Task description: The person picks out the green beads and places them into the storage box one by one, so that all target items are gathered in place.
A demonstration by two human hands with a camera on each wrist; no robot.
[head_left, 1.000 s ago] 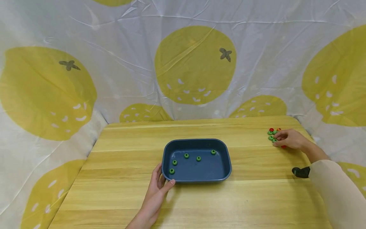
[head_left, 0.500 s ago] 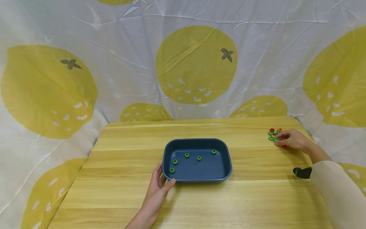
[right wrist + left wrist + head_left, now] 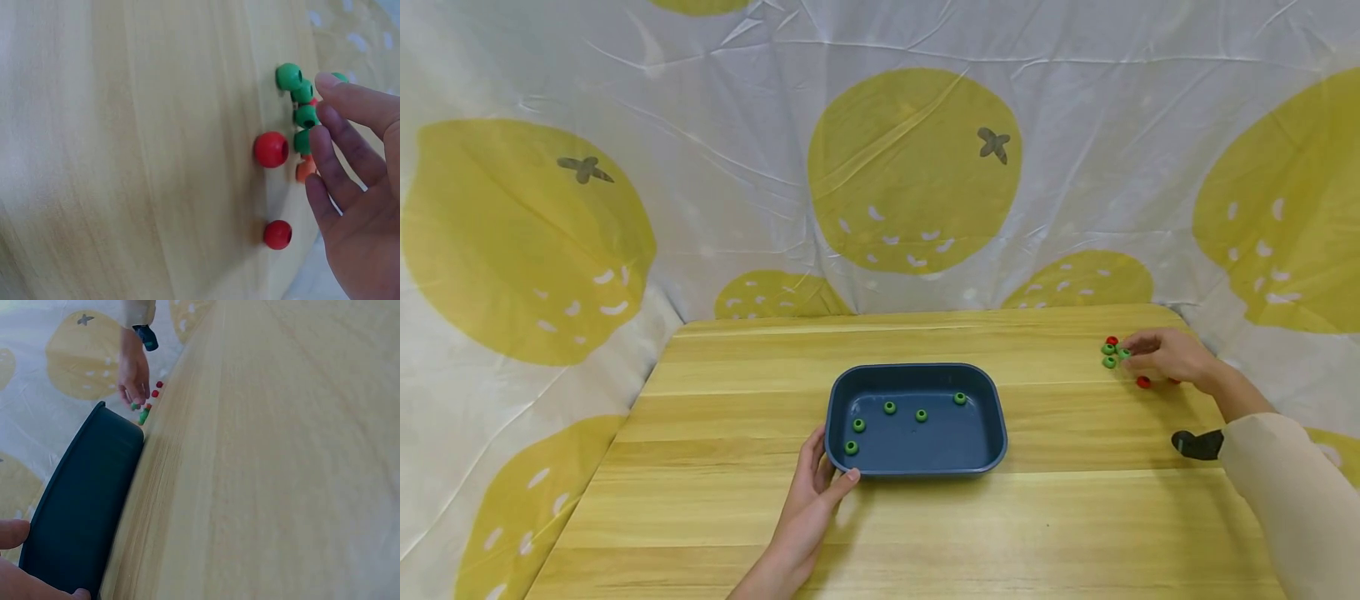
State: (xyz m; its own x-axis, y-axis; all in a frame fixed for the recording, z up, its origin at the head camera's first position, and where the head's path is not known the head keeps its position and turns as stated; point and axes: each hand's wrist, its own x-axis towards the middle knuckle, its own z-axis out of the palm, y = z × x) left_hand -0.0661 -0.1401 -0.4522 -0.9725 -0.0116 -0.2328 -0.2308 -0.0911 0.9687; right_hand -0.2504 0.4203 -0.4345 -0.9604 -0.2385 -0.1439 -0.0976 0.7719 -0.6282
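Observation:
My left hand grips the left front corner of a dark blue plastic tray, thumb at the rim. In the tray lie several green beads, spread apart. At the table's far right, my right hand pinches a green bead between thumb and fingertip, just above a cluster of beads. The bead is mostly hidden by the thumb in the right wrist view. The cluster has several green beads, an orange bead and some red, partly covered by the fingers. A red bead sits apart, nearer the camera.
Another red bead stands on the table under the right hand. A black device is strapped at the right wrist. Behind the wooden table hangs a white cloth printed with yellow fruit.
My right hand has risen slightly from the cluster with a green bead in its fingertips. A second red bead shows beneath it. The left hand and tray stay put.

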